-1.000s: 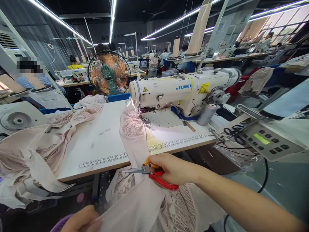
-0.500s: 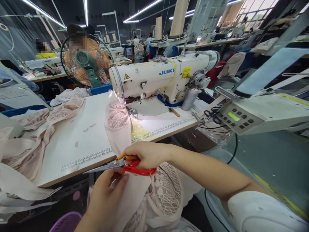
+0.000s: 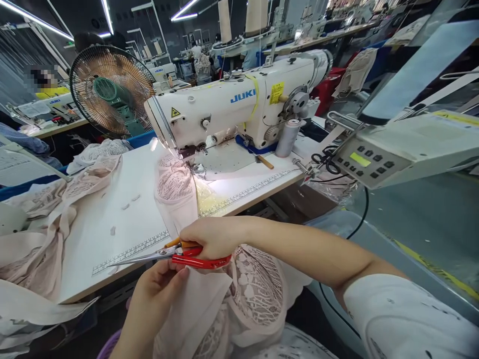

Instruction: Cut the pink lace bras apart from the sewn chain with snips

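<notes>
My right hand (image 3: pixel 213 238) is closed around the red and orange handles of a pair of scissors (image 3: pixel 202 262). The blades point left past the table's front edge, and they look closed. Just below them, my left hand (image 3: pixel 151 294) pinches the edge of a pale pink bra (image 3: pixel 258 286) between thumb and fingers. Its lace cups hang below the table edge, over my lap. Another pale pink lace piece (image 3: pixel 175 184) lies under the needle end of the white sewing machine (image 3: pixel 209 107) and runs down toward my hands; whether it joins the bra is hidden.
More pink bra pieces (image 3: pixel 93 174) are heaped on the table's left. A thread cone (image 3: pixel 288 139) and a wooden-handled tool (image 3: pixel 265 161) lie by the machine. To the right are a control panel (image 3: pixel 362 159) and a plastic bin (image 3: pixel 337 224). A fan (image 3: pixel 108 89) stands behind.
The view has shifted, so the machine appears further left and higher. Both hands have moved slightly left in the picture, still holding the scissors and the bra.
</notes>
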`<state>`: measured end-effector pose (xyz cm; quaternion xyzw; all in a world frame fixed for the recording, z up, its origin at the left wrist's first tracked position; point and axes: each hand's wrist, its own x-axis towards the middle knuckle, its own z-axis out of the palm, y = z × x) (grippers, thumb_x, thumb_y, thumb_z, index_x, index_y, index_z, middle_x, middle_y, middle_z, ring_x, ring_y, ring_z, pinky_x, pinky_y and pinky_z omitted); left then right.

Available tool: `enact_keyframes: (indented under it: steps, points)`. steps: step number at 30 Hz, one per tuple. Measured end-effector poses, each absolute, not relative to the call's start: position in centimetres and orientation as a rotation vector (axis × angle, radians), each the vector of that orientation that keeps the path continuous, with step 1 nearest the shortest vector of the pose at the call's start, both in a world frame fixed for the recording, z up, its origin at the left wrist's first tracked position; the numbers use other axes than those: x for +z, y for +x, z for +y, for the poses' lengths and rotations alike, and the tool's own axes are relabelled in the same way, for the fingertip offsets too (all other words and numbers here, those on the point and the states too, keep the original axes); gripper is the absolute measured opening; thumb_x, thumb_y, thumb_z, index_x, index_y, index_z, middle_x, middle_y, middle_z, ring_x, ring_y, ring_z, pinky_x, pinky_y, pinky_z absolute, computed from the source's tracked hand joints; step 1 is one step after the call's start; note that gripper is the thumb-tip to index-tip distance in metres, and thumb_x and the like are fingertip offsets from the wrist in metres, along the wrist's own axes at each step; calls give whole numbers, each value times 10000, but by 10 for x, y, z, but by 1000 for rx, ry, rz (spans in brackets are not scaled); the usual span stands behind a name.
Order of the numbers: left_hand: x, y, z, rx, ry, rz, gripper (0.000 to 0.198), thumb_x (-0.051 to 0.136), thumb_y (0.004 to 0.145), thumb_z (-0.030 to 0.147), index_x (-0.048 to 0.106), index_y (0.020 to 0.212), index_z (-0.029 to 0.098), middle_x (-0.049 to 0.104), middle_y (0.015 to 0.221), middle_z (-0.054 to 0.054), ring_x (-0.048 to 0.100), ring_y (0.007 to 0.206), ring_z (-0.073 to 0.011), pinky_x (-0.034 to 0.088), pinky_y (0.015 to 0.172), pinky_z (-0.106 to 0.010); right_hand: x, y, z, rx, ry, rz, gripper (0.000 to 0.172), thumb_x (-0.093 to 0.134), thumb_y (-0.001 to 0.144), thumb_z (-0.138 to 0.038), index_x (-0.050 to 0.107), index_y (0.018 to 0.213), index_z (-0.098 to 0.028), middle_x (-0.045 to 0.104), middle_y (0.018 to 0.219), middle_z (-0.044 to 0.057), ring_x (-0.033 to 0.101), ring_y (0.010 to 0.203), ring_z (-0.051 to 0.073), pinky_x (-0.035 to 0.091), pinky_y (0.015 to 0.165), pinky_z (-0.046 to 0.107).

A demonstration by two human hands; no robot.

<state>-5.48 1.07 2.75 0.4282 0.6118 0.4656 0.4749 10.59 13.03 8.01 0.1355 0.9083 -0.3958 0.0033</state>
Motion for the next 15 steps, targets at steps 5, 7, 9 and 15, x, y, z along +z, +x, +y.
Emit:
enact_keyframes:
  steps: [5,7,9,15]
  points:
    - [32,-54,13,1093,1069,1514,188,764,642,338,708,725,178,712,745,-35,619,732,-191,482,728,-271,77,105,130,-1239,388,2858,182,515,748,-215,351,671,-206,458,631,-41,422,571,121,314,514,251]
    - [33,-54,14,1075,1018,1515,205,787,607,330,712,721,176,717,743,-42,635,767,-219,488,779,-314,76,106,130,-1244,374,2891,187,522,724,-175,343,679,-206,458,647,-39,424,583,120,315,524,246]
    - [32,-56,15,1036,975,1529,203,803,584,337,704,655,175,706,678,-43,636,771,-240,496,773,-345,74,108,130,-1262,359,2932,200,528,709,-149,338,684,-206,460,665,-38,430,602,120,320,536,242]
    - [28,-59,14,1069,981,1443,280,792,596,438,693,536,183,648,542,-37,612,765,-250,485,729,-331,66,111,122,-1363,343,3002,216,549,689,-93,367,716,-206,488,697,-41,447,630,120,330,550,231]
